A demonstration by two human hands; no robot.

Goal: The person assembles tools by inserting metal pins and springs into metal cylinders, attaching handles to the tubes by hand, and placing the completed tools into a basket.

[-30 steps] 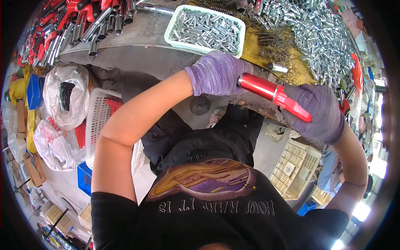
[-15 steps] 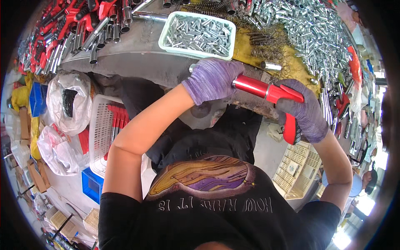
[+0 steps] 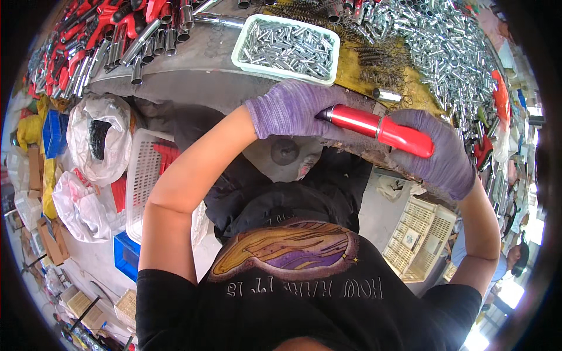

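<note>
Purple knitted gloves, ribbed in texture, cover both of the person's hands, raised at the near edge of a grey, worn counter. Between them is one glossy red tube, smooth and round, slanting a little nearer toward its right end, with a silver band partway along and a rounded red grip. The left hand is closed about the tube's left end, its fingertips hidden; the right hand clasps the grip from the right.

Just beyond the left hand stands one pale plastic tub with rounded corners, holding shiny metal pins, too many to count. To its right, a yellow sheet carries a tangle of thin, dark coiled springs, and one short silver tube lies near the right hand. Farther right spreads a heap of small, bright metal parts. At the far left is a jumbled pile of red-and-black handles with polished tubes.

Lower down, on the left, are two crinkled white plastic sacks, two blue plastic bins and one white slotted basket containing red pieces. Cream, latticed plastic crates sit on the right.
</note>
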